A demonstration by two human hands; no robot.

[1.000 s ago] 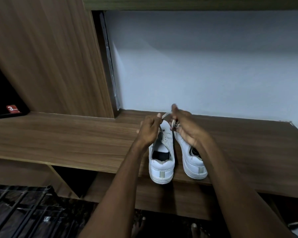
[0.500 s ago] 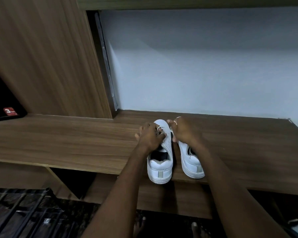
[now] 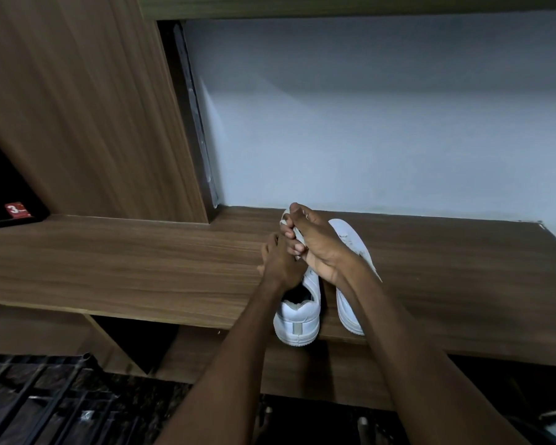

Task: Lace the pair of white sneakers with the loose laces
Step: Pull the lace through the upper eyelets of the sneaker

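R hand point(image 3: 318, 248) now higher, fingers pinching white lace point(image 3: 284, 216); L hand point(image 3: 281, 264) curled on sneaker point(image 3: 299, 319); sticker point(image 3: 17, 209) "3".

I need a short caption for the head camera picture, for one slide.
Both hands, left hand and right hand, pull a white lace above the left sneaker on a wooden shelf.

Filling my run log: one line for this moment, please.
stage: lacing | left hand: on left white sneaker | right hand: pinches white lace | right white sneaker: on wooden shelf

Wooden shelf point(image 3: 116, 252) against a pale wall point(image 3: 382, 123), beside a wood panel point(image 3: 77, 107).
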